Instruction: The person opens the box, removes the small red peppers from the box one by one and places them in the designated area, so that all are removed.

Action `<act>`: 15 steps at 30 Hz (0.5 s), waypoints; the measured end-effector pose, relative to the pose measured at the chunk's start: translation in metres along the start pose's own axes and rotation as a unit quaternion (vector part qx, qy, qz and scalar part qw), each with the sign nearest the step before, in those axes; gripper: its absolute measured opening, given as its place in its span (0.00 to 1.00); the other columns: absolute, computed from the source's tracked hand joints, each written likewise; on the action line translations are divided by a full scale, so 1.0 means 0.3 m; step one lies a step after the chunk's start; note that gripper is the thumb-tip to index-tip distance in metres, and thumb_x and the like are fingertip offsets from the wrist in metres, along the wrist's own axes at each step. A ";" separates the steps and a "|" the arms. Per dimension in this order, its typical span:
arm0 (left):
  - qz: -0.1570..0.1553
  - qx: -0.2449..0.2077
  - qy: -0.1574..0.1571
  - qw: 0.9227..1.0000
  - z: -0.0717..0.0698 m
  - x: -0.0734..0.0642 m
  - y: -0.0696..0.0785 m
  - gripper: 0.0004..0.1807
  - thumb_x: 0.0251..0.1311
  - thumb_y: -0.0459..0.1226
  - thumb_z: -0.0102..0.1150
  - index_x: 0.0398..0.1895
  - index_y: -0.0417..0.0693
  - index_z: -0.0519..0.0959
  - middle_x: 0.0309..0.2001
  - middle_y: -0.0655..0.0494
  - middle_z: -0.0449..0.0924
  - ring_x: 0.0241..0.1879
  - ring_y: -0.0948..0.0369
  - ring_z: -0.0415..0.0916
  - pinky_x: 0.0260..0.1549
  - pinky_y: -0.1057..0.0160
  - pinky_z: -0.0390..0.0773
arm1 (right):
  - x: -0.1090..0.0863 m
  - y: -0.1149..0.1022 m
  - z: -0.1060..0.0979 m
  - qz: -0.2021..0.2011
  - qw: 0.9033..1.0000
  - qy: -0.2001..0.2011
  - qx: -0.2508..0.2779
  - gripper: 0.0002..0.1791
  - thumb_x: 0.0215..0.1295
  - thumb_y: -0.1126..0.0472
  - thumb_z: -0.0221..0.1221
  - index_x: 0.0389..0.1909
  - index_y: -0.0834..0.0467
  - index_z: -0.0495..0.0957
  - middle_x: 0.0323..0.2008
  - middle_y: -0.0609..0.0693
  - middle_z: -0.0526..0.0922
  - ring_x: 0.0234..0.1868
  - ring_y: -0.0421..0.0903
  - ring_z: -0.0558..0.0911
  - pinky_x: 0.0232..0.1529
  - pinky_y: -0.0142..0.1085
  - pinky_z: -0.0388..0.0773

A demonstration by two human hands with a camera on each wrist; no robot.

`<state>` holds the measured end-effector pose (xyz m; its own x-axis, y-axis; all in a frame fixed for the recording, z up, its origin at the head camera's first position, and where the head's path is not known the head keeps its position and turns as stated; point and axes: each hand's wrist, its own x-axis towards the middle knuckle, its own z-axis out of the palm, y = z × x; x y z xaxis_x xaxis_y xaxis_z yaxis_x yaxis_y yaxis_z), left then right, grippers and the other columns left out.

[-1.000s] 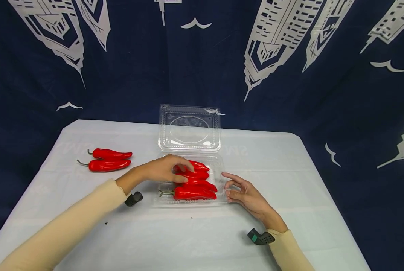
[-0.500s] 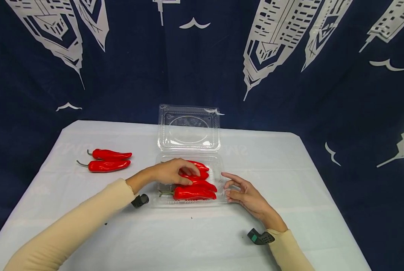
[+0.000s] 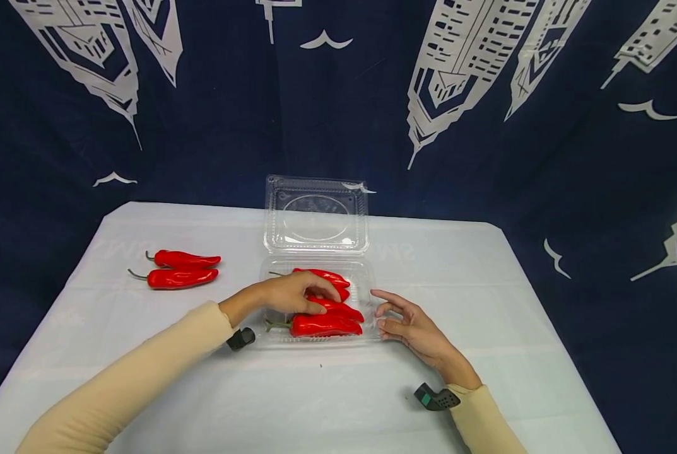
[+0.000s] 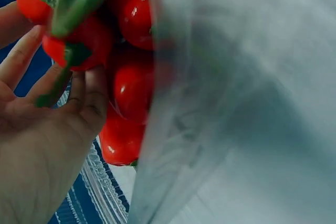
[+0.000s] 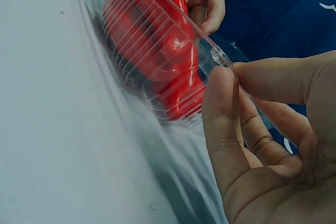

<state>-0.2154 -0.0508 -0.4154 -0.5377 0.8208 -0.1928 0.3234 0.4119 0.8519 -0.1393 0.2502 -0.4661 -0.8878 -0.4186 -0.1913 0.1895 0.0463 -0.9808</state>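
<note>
In the head view my left hand (image 3: 298, 294) reaches over the base of a clear plastic clamshell container (image 3: 276, 339). Its thumb and fingers grip a red pepper (image 3: 344, 309) among several lying there side by side. The left wrist view shows green stems beside the palm, with fingers curled around one pepper (image 4: 86, 45). At the container's right edge my right hand (image 3: 417, 331) pinches the rim between thumb and fingers. That pinch shows close up in the right wrist view, where the hand (image 5: 278, 145) is beside the ribbed wall and the red peppers (image 5: 184, 93) behind it.
Two more red peppers (image 3: 182, 279) lie side by side on the white-covered table (image 3: 338, 403) at the left. The container's clear lid (image 3: 317, 214) stands raised at the back. A dark blue cloth (image 3: 338, 113) with white building prints hangs behind the table.
My left hand has moved right and slightly down over the peppers in the container, uncovering more of the rear ones. The right hand has stayed at the rim.
</note>
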 end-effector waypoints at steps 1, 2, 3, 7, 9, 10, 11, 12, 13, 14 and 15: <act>0.002 -0.004 -0.002 1.000 0.001 0.001 0.000 0.18 0.65 0.30 0.61 0.57 0.45 0.81 0.58 0.54 0.80 0.59 0.56 0.75 0.61 0.59 0.75 | 0.000 0.000 0.001 0.002 1.000 0.000 0.001 0.38 0.68 0.67 0.61 0.76 0.60 0.57 0.46 0.51 0.73 0.37 0.38 0.81 0.42 0.31 0.84; 0.004 -0.010 -0.004 1.000 0.001 0.003 0.000 0.18 0.65 0.29 0.60 0.58 0.45 0.81 0.59 0.53 0.79 0.60 0.55 0.74 0.62 0.59 0.74 | 0.000 0.000 0.001 0.002 1.000 0.000 0.002 0.38 0.68 0.67 0.61 0.76 0.60 0.57 0.46 0.50 0.73 0.36 0.38 0.81 0.42 0.31 0.84; 0.006 -0.015 -0.006 1.000 0.001 0.004 -0.001 0.18 0.65 0.29 0.60 0.58 0.44 0.81 0.59 0.53 0.79 0.61 0.55 0.74 0.63 0.58 0.74 | 0.000 0.000 0.001 0.002 1.000 0.000 0.002 0.38 0.68 0.67 0.61 0.76 0.60 0.57 0.46 0.50 0.73 0.37 0.38 0.81 0.42 0.31 0.84; 0.007 -0.030 -0.010 0.999 -0.002 0.006 0.002 0.18 0.65 0.27 0.58 0.58 0.43 0.80 0.60 0.51 0.79 0.63 0.53 0.73 0.65 0.57 0.73 | -0.001 -0.001 0.002 0.002 1.000 -0.001 0.001 0.38 0.68 0.67 0.61 0.76 0.61 0.57 0.46 0.49 0.73 0.37 0.38 0.81 0.41 0.30 0.84; 0.005 -0.035 -0.011 0.999 -0.007 0.005 0.005 0.19 0.66 0.27 0.57 0.59 0.42 0.80 0.60 0.51 0.79 0.64 0.53 0.73 0.65 0.57 0.73 | -0.001 0.000 0.001 0.001 1.000 -0.001 -0.001 0.38 0.68 0.68 0.61 0.76 0.61 0.57 0.46 0.49 0.74 0.37 0.38 0.80 0.42 0.30 0.84; 0.003 -0.038 -0.011 0.999 -0.010 0.004 0.007 0.19 0.66 0.27 0.57 0.59 0.42 0.79 0.61 0.51 0.79 0.64 0.53 0.73 0.65 0.57 0.73 | -0.001 0.000 0.000 0.001 1.000 -0.002 -0.001 0.38 0.68 0.67 0.61 0.76 0.61 0.57 0.46 0.49 0.74 0.37 0.38 0.80 0.42 0.30 0.84; 0.001 -0.041 -0.012 0.999 -0.013 0.003 0.008 0.19 0.66 0.27 0.57 0.59 0.42 0.79 0.61 0.51 0.79 0.64 0.53 0.73 0.65 0.57 0.73 | 0.000 -0.001 0.000 0.001 1.000 -0.002 -0.001 0.38 0.68 0.68 0.61 0.76 0.61 0.57 0.46 0.50 0.73 0.37 0.38 0.80 0.42 0.30 0.84; -0.001 -0.045 -0.012 0.999 -0.016 0.002 0.010 0.19 0.66 0.26 0.56 0.59 0.42 0.79 0.61 0.51 0.78 0.64 0.53 0.73 0.65 0.57 0.73 | 0.000 -0.001 0.000 0.001 1.000 -0.002 -0.001 0.38 0.68 0.68 0.61 0.76 0.61 0.57 0.46 0.50 0.73 0.37 0.38 0.81 0.42 0.31 0.84; -0.003 -0.046 -0.012 0.999 -0.019 0.000 0.012 0.19 0.66 0.26 0.56 0.59 0.42 0.79 0.61 0.51 0.78 0.64 0.53 0.73 0.65 0.57 0.73 | 0.000 -0.001 -0.001 0.001 1.000 -0.002 -0.002 0.38 0.68 0.68 0.61 0.76 0.62 0.57 0.46 0.50 0.73 0.37 0.38 0.81 0.42 0.31 0.84; -0.005 -0.048 -0.012 0.999 -0.022 -0.001 0.013 0.19 0.66 0.26 0.56 0.59 0.42 0.79 0.61 0.51 0.78 0.64 0.53 0.73 0.65 0.57 0.73 | 0.000 0.000 -0.002 0.000 1.000 -0.003 -0.002 0.38 0.68 0.68 0.60 0.76 0.62 0.56 0.46 0.51 0.73 0.37 0.38 0.80 0.42 0.31 0.84; -0.007 -0.050 -0.012 0.999 -0.024 -0.002 0.014 0.19 0.66 0.26 0.56 0.59 0.42 0.79 0.62 0.51 0.78 0.64 0.53 0.73 0.64 0.57 0.73 | 0.000 0.000 -0.002 0.000 1.000 -0.002 -0.003 0.38 0.68 0.68 0.60 0.76 0.62 0.56 0.46 0.51 0.73 0.37 0.38 0.80 0.42 0.31 0.84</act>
<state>-0.2194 -0.0524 -0.4082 -0.5228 0.8248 -0.2154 0.2354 0.3826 0.8934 -0.1398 0.2508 -0.4661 -0.8861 -0.4221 -0.1916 0.1876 0.0515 -0.9809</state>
